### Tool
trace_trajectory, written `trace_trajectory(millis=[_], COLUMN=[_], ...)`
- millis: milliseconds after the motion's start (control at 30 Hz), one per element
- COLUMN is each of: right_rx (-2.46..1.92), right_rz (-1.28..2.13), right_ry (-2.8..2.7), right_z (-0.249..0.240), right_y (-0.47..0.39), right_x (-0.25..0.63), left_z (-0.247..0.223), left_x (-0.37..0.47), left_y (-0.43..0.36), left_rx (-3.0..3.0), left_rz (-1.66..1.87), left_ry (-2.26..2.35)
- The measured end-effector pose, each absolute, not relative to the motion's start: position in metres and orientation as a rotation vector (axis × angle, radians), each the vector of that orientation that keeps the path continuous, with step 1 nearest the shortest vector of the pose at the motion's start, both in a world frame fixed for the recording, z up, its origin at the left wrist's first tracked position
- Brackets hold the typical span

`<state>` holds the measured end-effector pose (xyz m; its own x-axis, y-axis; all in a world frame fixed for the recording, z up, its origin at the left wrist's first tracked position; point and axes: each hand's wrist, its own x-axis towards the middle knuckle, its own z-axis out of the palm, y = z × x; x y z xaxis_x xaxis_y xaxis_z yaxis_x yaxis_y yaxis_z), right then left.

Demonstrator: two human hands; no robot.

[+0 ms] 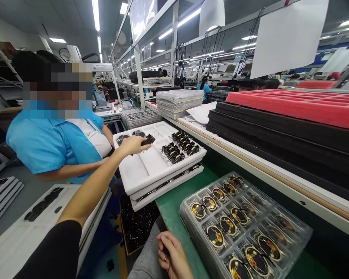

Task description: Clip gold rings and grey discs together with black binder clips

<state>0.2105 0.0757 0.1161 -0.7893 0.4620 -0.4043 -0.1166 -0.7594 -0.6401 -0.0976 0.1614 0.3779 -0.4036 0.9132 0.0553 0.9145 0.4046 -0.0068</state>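
My left hand [133, 145] reaches over the white foam tray [136, 174], its fingers closed around a black binder clip [149, 138]. Dark round discs [122, 137] lie in the tray behind that hand. In the tray's right part stand rows of black binder clips [173, 152] with wire handles, clamped on round pieces. My right hand [171, 254] is held low near my lap with its fingers curled; what they hold, if anything, is hidden. Close to its right is a stack of clear plastic trays [192, 223] with round, gold-rimmed parts [215, 236].
A co-worker in a blue shirt [43, 139] sits at the left. Below the foam tray is a box of loose black clips [138, 228]. Black foam trays [264, 147] with a red one [293, 104] on top line the right shelf. More white foam trays [11, 240] are at lower left.
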Motion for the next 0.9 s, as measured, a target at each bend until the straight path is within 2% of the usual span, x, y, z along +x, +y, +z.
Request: trace_trajectory(millis=[133,267,367,533,733,800,900], right_rx=[-0.759,-0.602,-0.712,-0.859,-0.886,-0.888,-0.910], right_rz=[2.277,1.982,1.840,1.901,1.893,1.898,1.871], right_ry=[-1.020,-1.235,-1.308,-0.956,-0.809,-0.804,-0.815], right_z=[0.114,0.122,0.127,0.133,0.140,0.140,0.138], right_y=[0.076,0.074,0.068,0.060,0.061,0.060,0.056], right_x=[0.204,0.202,0.201,0.197,0.206,0.209,0.210], left_z=[0.373,0.317,0.269,0.206,0.164,0.163,0.167], left_x=[-0.057,0.007,0.031,0.041,0.067,0.073,0.079], left_y=[0.084,0.024,0.006,-0.005,-0.011,-0.010,-0.009], left_rx=[-2.135,-2.607,-2.611,-2.329,-2.201,-2.137,-2.185], left_rz=[-0.732,-0.483,-0.508,-1.464,-1.994,-2.081,-1.922], left_ry=[-2.631,-2.482,-2.588,-2.836,-2.687,-2.667,-2.569])
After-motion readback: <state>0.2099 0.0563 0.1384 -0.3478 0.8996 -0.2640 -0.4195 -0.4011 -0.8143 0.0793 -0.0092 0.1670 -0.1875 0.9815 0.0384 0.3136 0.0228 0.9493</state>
